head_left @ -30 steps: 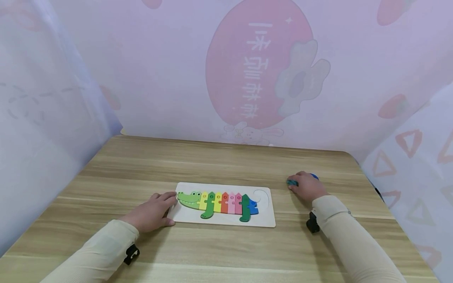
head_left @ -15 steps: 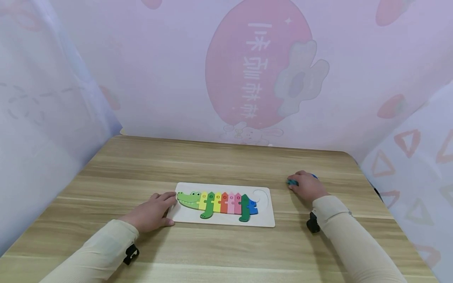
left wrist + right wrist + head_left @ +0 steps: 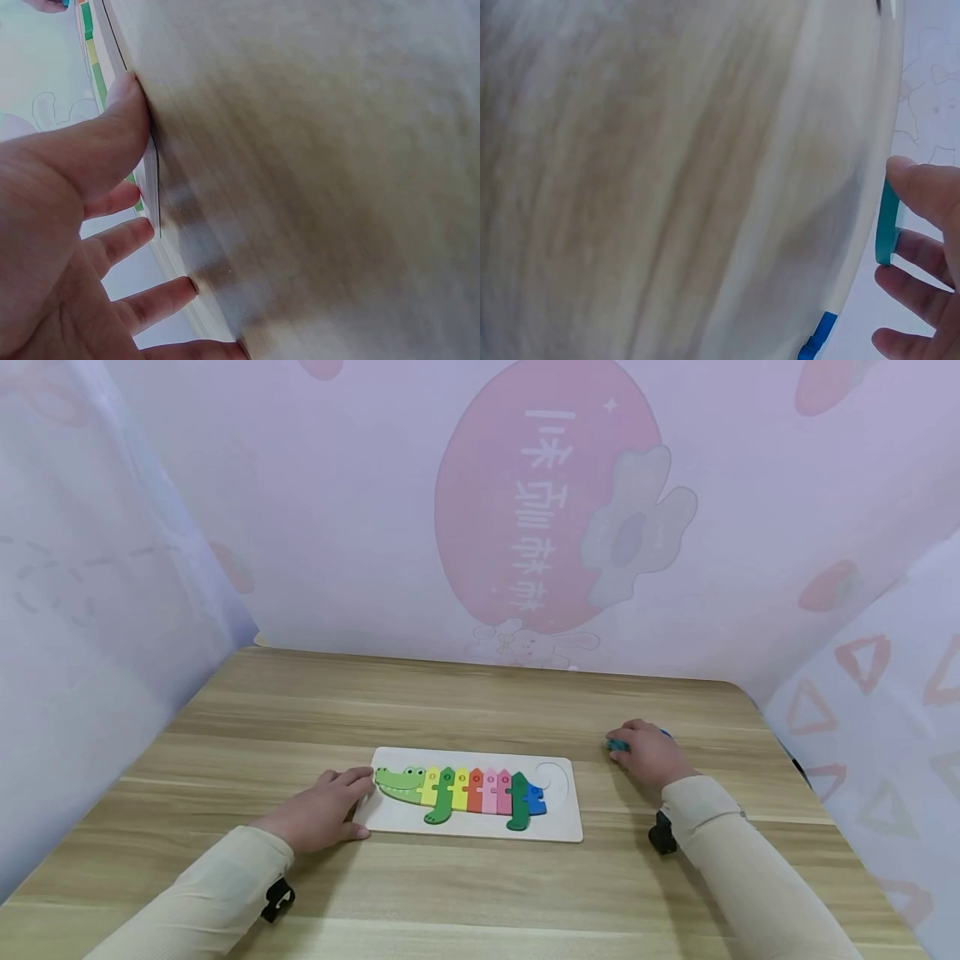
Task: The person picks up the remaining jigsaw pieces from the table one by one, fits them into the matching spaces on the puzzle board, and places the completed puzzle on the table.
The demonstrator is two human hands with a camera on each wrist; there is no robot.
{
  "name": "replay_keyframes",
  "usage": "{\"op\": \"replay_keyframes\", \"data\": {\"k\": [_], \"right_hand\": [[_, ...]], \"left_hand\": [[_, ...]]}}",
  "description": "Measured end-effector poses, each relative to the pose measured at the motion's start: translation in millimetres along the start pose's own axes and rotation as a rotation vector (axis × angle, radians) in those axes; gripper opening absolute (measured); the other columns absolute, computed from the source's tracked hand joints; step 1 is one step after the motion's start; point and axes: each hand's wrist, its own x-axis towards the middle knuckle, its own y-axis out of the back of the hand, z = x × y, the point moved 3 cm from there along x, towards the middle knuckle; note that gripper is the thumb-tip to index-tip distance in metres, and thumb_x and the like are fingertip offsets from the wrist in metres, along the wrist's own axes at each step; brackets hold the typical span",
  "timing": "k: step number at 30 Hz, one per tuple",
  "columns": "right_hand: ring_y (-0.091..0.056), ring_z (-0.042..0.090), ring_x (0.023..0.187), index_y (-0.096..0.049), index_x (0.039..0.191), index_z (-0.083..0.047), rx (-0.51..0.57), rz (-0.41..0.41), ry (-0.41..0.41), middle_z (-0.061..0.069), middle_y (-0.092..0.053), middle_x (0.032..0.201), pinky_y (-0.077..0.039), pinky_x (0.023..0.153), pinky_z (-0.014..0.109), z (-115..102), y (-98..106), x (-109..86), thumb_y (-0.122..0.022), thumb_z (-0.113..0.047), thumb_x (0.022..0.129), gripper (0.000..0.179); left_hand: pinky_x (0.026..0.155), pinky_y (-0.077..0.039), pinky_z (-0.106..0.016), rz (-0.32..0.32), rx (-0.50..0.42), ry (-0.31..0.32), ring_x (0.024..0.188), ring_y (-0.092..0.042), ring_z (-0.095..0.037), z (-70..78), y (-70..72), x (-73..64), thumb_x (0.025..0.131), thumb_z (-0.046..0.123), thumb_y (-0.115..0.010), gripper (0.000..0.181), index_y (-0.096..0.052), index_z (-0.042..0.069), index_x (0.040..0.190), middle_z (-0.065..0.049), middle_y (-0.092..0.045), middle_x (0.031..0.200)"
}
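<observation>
A pale wooden crocodile puzzle board (image 3: 472, 828) lies flat on the table, with several coloured, numbered pieces set in it. At its right end shows a bare curled tail outline past the blue piece (image 3: 536, 799). My left hand (image 3: 318, 810) rests at the board's left end with its fingers extended; in the left wrist view the thumb (image 3: 124, 112) touches the board's edge. To the right of the board, my right hand (image 3: 651, 756) pinches a teal puzzle piece (image 3: 887, 223) between thumb and fingers. A loose blue puzzle piece (image 3: 819, 336) lies on the table, mostly hidden behind that hand in the head view.
The wooden table (image 3: 450, 893) has rounded far corners. A pink-and-white printed curtain (image 3: 337, 527) hangs along its back and sides. Black wrist mounts (image 3: 663, 833) sit on both sleeves.
My right hand has risen very slightly with the teal puzzle piece, so more of the piece shows. The left hand and the board have stayed put.
</observation>
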Motion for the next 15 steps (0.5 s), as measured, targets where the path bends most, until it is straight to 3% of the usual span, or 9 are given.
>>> {"op": "replay_keyframes", "data": {"k": [15], "right_hand": [[-0.058, 0.036, 0.107, -0.067, 0.12, -0.008, -0.016, 0.105, 0.073, 0.019, -0.059, 0.121, -0.052, 0.084, 0.05, -15.2, 8.7, -6.9, -0.068, -0.017, 0.091, 0.031]], "left_hand": [[0.09, -0.049, -0.053, 0.013, -0.008, -0.018, 0.119, -0.047, -0.043, -3.1, -3.4, 2.5, 0.082, 0.032, -0.076, 0.045, -0.057, 0.01, 0.117, -0.02, -0.043, 0.142]]}}
